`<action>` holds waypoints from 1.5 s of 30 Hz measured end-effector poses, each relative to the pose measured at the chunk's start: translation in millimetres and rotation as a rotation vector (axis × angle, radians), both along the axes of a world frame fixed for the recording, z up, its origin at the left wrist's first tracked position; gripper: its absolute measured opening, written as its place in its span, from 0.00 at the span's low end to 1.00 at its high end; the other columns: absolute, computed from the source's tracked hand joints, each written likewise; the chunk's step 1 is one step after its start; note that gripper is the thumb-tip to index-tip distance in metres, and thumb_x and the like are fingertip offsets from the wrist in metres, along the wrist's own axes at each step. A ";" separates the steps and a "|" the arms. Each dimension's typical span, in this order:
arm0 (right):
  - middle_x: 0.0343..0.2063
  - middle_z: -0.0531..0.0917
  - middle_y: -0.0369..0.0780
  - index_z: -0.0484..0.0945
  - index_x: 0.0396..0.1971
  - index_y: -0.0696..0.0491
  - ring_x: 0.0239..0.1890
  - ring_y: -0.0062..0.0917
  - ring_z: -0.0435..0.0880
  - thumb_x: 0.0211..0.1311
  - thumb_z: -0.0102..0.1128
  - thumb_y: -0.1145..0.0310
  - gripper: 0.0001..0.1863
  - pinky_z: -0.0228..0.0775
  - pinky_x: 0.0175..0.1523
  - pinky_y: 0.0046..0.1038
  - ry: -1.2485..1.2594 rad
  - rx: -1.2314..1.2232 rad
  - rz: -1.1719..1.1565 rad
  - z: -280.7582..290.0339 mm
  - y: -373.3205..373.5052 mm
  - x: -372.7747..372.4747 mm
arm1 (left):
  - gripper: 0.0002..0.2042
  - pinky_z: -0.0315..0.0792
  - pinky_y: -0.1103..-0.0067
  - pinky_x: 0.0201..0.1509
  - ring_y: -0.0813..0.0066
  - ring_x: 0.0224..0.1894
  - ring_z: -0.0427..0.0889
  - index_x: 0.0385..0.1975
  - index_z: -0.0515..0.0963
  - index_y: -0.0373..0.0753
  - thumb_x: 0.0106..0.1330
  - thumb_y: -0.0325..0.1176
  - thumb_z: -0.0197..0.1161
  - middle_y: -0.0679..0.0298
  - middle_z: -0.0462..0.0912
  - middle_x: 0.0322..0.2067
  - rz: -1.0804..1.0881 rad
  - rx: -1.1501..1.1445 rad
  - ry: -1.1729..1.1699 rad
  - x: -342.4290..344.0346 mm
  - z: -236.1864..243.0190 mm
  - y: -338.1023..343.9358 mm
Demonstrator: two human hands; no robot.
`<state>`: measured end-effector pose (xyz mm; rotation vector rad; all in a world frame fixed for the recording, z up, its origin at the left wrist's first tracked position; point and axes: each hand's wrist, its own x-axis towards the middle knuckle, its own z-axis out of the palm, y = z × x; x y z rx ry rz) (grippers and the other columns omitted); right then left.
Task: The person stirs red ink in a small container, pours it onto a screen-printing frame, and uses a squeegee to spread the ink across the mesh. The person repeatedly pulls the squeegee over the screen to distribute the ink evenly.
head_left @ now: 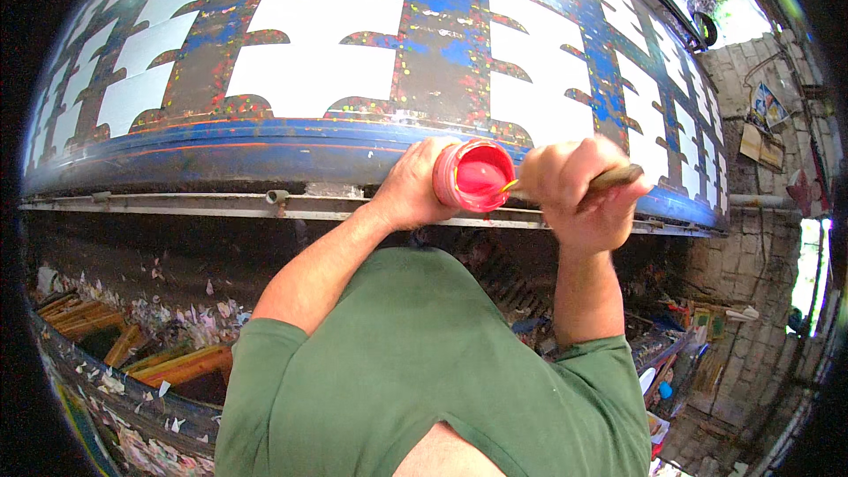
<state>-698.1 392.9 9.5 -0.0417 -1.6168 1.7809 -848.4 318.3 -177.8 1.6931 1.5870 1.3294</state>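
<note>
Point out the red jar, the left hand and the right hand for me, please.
Red jar (444, 177): head view, outer wall.
Left hand (412, 184): head view, back of the hand.
Right hand (572, 181): head view, middle of the fist.

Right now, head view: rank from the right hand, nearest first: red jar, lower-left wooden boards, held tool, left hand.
1. Held tool: in the right hand.
2. Red jar: just left of that hand.
3. Left hand: on the jar's left side.
4. Wooden boards: far lower left.
</note>
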 end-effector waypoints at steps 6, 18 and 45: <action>0.19 0.67 0.34 0.71 0.27 0.50 0.24 0.26 0.64 0.77 0.45 0.22 0.41 0.56 0.31 0.33 -0.052 0.129 -0.044 -15.4 -3.8 5.1 | 0.44 0.75 0.60 0.73 0.51 0.66 0.80 0.69 0.78 0.43 0.49 0.43 0.91 0.54 0.82 0.62 0.000 -0.015 0.000 0.9 2.5 0.2; 0.19 0.67 0.33 0.71 0.27 0.51 0.23 0.24 0.62 0.79 0.45 0.23 0.41 0.55 0.30 0.34 -0.029 0.068 -0.004 -10.6 0.5 5.5 | 0.40 0.75 0.60 0.73 0.50 0.65 0.82 0.66 0.80 0.41 0.50 0.40 0.89 0.52 0.85 0.60 0.005 -0.047 -0.028 2.0 4.0 1.5; 0.19 0.65 0.32 0.69 0.27 0.50 0.21 0.23 0.61 0.77 0.47 0.22 0.41 0.53 0.29 0.33 -0.010 0.024 -0.004 -4.6 1.2 5.2 | 0.40 0.77 0.61 0.70 0.50 0.63 0.83 0.66 0.81 0.41 0.50 0.41 0.90 0.53 0.85 0.58 0.003 -0.085 0.035 -0.4 6.7 2.2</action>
